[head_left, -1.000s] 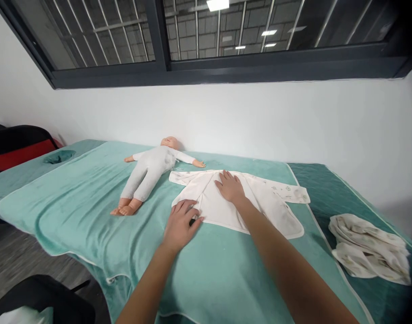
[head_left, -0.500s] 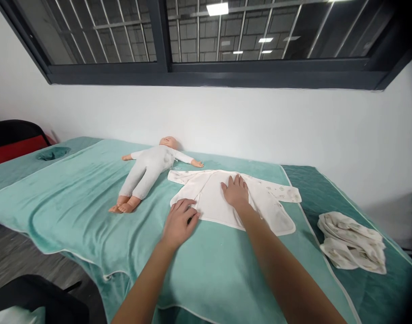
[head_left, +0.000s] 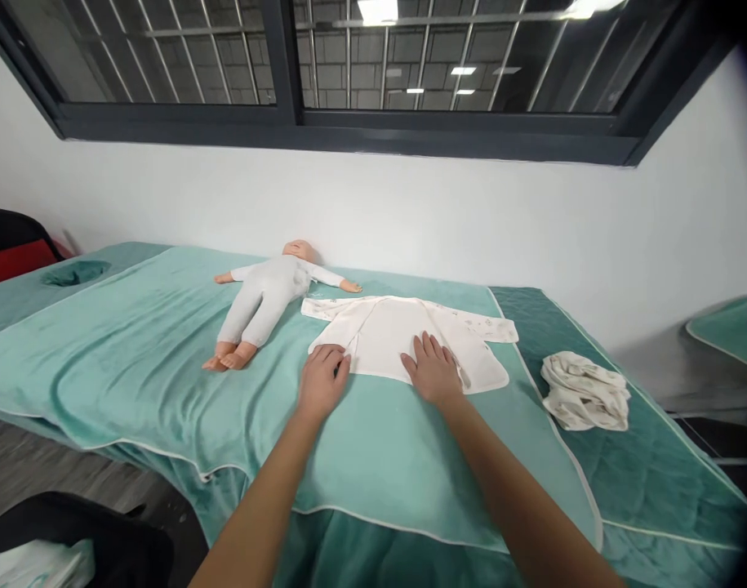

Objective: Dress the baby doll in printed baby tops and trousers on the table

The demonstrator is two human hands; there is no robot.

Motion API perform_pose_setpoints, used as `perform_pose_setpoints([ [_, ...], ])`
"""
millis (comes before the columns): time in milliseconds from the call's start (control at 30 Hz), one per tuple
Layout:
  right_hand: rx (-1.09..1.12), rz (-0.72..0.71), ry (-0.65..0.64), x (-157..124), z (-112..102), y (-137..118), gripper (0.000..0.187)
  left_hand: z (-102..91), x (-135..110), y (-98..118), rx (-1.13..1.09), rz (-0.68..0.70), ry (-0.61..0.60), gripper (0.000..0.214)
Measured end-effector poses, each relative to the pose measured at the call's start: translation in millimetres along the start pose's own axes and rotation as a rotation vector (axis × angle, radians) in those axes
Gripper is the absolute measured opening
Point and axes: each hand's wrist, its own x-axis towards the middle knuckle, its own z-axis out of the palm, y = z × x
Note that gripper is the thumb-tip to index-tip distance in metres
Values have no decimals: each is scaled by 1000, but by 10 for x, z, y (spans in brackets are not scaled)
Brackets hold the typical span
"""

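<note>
A white baby shirt (head_left: 385,335) lies spread open on the green blanket (head_left: 385,457), its patterned sleeves stretched out to both sides. My left hand (head_left: 324,371) rests at the shirt's lower left edge, fingers extended and close together, thumb apart. Flat on the lower right part of the shirt is my right hand (head_left: 434,367), with its fingers spread. Neither hand grips anything. A baby doll (head_left: 269,290) in a whitish body suit lies on its back to the left of the shirt, arms out and feet toward me.
A crumpled pale cloth (head_left: 585,392) lies at the right on the darker green bed cover (head_left: 660,457). The wall and a barred window (head_left: 373,65) stand behind the bed. At the lower left is a black chair (head_left: 128,547) with a pale item on it.
My right hand has slid down the shirt toward its lower edge. My left hand stays at the lower left edge. The camera view has shifted slightly; the doll lies as before.
</note>
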Motion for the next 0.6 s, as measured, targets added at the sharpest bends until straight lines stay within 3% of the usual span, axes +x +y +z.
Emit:
perform_pose_setpoints([
  [167,-51,-111,47,-412,5,12,69,-93,-80,-11,-136,-100,64,27],
  [300,-63,-329,30,-462,-148,-141,71,-400,-30,-106,-186,-96,90,20],
  [433,74,-497,26,70,-379,-667,69,-890,263,-490,-73,-148,214,14],
  [533,238,-531,44,765,-418,-1220,65,-1210,516,-1031,77,-237,245,19],
  [600,288,-544,58,1285,-361,-1575,62,-1338,636,-1443,130,-343,195,31],
])
